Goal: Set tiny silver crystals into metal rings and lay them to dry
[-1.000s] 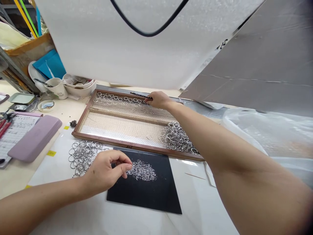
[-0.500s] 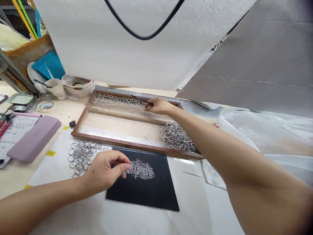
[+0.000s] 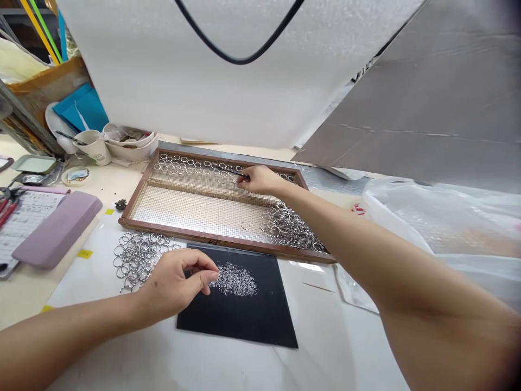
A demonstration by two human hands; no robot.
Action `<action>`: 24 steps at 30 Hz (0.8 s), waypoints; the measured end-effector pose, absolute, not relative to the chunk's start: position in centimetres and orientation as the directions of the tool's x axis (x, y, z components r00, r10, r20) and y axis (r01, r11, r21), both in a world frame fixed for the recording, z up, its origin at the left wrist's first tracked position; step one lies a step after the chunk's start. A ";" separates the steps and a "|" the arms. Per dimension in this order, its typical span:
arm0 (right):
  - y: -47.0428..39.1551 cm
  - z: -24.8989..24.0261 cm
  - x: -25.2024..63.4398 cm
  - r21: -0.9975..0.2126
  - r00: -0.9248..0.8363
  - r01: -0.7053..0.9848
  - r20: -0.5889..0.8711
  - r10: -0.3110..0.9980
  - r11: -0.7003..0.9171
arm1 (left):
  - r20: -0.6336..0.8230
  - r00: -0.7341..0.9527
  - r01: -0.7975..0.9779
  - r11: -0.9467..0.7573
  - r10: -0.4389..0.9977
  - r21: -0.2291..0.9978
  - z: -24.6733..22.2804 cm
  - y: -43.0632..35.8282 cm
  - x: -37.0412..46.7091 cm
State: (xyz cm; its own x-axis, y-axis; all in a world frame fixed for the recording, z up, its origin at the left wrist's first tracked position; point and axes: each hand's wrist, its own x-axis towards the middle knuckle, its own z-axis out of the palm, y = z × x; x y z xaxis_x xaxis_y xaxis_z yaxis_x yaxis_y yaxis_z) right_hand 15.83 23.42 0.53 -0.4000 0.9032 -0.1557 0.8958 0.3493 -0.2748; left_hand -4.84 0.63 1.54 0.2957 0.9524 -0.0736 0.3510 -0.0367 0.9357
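Head view: right hand (image 3: 260,180) grips a dark stick (image 3: 230,170) by the rings (image 3: 207,161) in the tray (image 3: 175,230); left hand (image 3: 173,285) is pinched closed, contents unclear.

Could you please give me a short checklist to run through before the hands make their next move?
1. Dark slender tool gripped in the right hand: ok.
2. Tool's tip touching a ring: cannot tell at this size.
3. Left hand holding a small piece: cannot tell; the fingertips are together, but nothing shows clearly between them.
4. Silvery bits within the black mat: ok, mostly heaped beside the left fingertips.
5. All rings inside the wooden-framed mesh tray: not ok, a ring pile lies outside, left of the mat.
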 end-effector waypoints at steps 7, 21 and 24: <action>23.7 0.1 15.9 -0.180 -0.475 0.875 -0.145 0.868 0.449 | -0.098 0.291 0.361 -0.015 0.952 0.932 1.5 0.6 -4.8; 24.9 0.9 16.6 -0.144 -0.525 0.850 -0.177 0.832 0.506 | -0.107 0.294 0.369 -0.009 0.950 0.929 1.5 0.6 -4.8; 25.6 1.5 17.1 -0.138 -0.473 0.880 -0.181 0.862 0.454 | -0.103 0.295 0.375 -0.016 0.950 0.927 1.5 0.6 -4.7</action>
State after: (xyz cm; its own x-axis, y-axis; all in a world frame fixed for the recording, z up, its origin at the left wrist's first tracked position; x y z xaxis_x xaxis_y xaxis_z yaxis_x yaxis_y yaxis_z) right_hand 17.09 25.57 1.50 -0.4728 0.8624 -0.1808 0.8804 0.4537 -0.1381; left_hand -4.73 0.56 1.52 0.2949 0.9500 -0.1028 0.3753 -0.0162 0.9267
